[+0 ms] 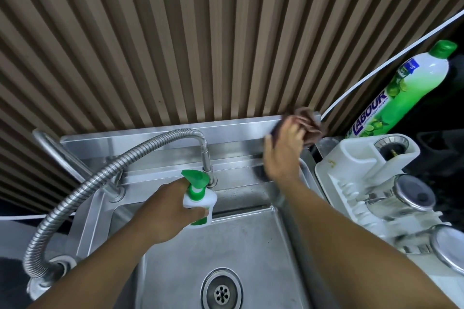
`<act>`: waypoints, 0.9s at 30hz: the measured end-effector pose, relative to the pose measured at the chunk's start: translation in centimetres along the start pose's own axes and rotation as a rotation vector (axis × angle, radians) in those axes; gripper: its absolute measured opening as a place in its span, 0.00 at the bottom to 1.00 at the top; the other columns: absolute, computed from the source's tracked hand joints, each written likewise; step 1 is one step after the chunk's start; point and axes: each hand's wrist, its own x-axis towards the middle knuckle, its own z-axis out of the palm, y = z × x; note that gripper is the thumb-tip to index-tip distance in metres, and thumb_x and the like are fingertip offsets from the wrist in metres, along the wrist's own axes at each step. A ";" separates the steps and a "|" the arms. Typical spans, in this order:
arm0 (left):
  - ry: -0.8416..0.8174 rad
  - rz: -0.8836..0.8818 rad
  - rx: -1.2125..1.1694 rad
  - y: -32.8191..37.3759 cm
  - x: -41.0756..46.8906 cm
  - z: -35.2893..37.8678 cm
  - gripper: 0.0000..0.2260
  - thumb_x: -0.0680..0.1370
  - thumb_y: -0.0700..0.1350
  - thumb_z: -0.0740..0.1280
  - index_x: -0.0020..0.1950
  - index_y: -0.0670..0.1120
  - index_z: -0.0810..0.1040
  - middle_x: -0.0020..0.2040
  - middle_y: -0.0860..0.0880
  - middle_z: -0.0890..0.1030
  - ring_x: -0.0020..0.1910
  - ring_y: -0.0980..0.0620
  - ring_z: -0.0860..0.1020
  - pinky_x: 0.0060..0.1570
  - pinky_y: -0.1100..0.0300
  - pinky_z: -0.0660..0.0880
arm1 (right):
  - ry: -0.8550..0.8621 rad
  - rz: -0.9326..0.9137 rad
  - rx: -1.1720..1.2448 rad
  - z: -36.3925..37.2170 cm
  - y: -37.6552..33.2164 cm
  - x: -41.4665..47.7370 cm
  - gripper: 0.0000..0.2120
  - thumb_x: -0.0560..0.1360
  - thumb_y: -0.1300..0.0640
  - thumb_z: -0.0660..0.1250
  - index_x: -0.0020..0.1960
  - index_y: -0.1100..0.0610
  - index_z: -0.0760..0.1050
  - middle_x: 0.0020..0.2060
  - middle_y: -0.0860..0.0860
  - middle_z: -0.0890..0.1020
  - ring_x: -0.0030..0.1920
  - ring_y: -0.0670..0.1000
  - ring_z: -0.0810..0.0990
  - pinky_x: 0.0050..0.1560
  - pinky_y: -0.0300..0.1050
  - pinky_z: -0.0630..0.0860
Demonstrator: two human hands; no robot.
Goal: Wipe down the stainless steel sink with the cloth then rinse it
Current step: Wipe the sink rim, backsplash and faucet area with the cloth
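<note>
Two bare forearms reach in from the bottom edge over the stainless steel sink (pixel 238 246). The right hand (pixel 283 150) has its fingers curled round a bunched brown cloth (pixel 307 123) and presses it against the far right corner of the sink's raised back ledge; hand and cloth are slightly blurred. The left hand (pixel 170 211) wraps its fingers round a white spray bottle (pixel 198 198) with a green trigger head, held over the basin's back edge. The steel looks dull and streaked, with the drain (pixel 222 291) below and between the hands. A flexible metal faucet hose (pixel 100 183) arches beyond the left hand. Just right of the right hand sits a white dish rack (pixel 351 170), with a green detergent bottle (pixel 406 98) behind it.
</note>
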 end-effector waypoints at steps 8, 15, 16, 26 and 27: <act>-0.002 -0.002 0.021 -0.2 0.2 -0.1 0.15 0.71 0.52 0.78 0.48 0.62 0.73 0.47 0.62 0.79 0.47 0.58 0.79 0.48 0.58 0.78 | -0.219 -0.209 -0.144 1.9 1.1 -5.5 0.33 0.82 0.55 0.58 0.82 0.61 0.48 0.80 0.62 0.53 0.80 0.67 0.47 0.78 0.64 0.48; 0.009 -0.010 0.046 -0.1 0.1 0.0 0.16 0.71 0.52 0.78 0.49 0.62 0.73 0.47 0.61 0.79 0.47 0.58 0.79 0.46 0.60 0.76 | -0.490 -0.568 -0.332 3.4 -1.8 -8.4 0.26 0.80 0.47 0.52 0.76 0.53 0.64 0.71 0.53 0.71 0.75 0.59 0.62 0.78 0.61 0.53; 0.008 -0.007 0.045 0.0 0.1 0.0 0.16 0.71 0.52 0.78 0.48 0.63 0.72 0.47 0.61 0.79 0.47 0.59 0.79 0.46 0.61 0.76 | -0.484 -0.527 -0.354 3.1 -1.7 -8.2 0.26 0.80 0.46 0.52 0.76 0.54 0.63 0.73 0.53 0.70 0.76 0.59 0.61 0.78 0.60 0.52; -0.003 -0.018 0.024 -0.3 0.2 0.0 0.17 0.69 0.54 0.78 0.54 0.61 0.76 0.50 0.60 0.81 0.48 0.57 0.80 0.50 0.54 0.80 | -0.302 0.331 -0.405 -0.1 2.2 -2.1 0.32 0.83 0.44 0.48 0.78 0.65 0.55 0.79 0.62 0.59 0.80 0.60 0.51 0.79 0.59 0.45; -0.004 -0.017 0.020 -0.3 0.2 0.0 0.17 0.69 0.54 0.78 0.53 0.61 0.75 0.50 0.60 0.81 0.48 0.57 0.80 0.50 0.53 0.80 | -0.314 0.362 -0.402 0.0 2.2 -1.8 0.33 0.83 0.44 0.48 0.79 0.66 0.54 0.79 0.62 0.58 0.80 0.61 0.50 0.79 0.58 0.44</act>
